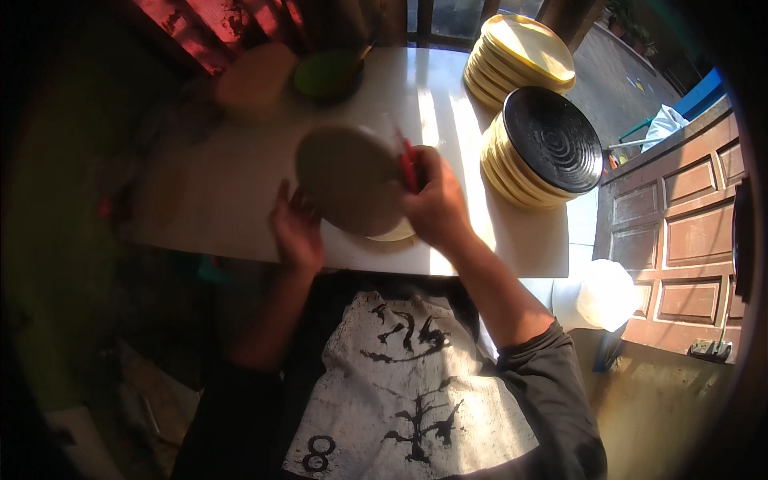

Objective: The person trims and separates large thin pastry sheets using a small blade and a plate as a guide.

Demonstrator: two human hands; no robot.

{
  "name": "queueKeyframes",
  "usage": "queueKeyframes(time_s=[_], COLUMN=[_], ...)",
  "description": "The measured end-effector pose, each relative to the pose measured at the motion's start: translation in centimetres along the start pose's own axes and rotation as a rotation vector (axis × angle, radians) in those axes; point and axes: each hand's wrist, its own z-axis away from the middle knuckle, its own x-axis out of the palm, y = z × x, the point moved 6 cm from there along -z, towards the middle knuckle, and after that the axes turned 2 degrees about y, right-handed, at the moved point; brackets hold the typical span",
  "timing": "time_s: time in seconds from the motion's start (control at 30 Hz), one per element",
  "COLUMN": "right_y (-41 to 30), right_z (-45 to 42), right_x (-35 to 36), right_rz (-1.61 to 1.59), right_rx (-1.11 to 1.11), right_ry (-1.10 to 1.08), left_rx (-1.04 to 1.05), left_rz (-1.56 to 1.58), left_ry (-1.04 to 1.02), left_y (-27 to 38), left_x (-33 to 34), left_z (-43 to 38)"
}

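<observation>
A round, flat, greyish plate (348, 180) is tilted up over the white table, between my two hands. My right hand (435, 192) is at its right edge, and a slim red-handled tool (408, 167) is held in the fingers; its tip is blurred. At the plate's lower left edge is my left hand (297, 225), its fingers apart; whether they touch the plate cannot be told. Below the plate shows the pale rim of another round piece (393, 232). A green bowl (327, 75) with a stick-like handle in it stands at the back.
Two stacks stand on the table's right side: pale yellow plates (522, 51), and pale plates topped by a black ridged plate (553, 141). A round pale item (257, 78) lies at the back left. The table's front edge (510, 276) runs before me; a brown panelled door (690, 231) is right.
</observation>
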Motion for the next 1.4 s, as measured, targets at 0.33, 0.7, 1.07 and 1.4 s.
queueKeyframes(time_s=[0.33, 0.7, 1.07, 1.4], right_y=[-3.8, 8.2, 9.8, 10.2], right_z=[8.1, 5.9, 7.1, 12.0], right_x=[11.1, -2.6, 1.5, -8.2], right_rz=[0.054, 0.273, 0.676, 0.694], right_rx=[-0.672, 0.193, 0.046, 0.131], right_ry=[-0.646, -0.094, -0.080, -0.268], left_rx=[-0.169, -0.090, 0.107, 0.364], left_rz=[-0.108, -0.260, -0.738, -1.491], left_ry=[-0.106, 0.478, 0.443, 0.319], left_y=[11.2, 11.5, 12.0, 13.0], left_x=[-11.5, -20.4, -21.5, -26.4], left_z=[4.2, 3.2, -1.1, -3.3])
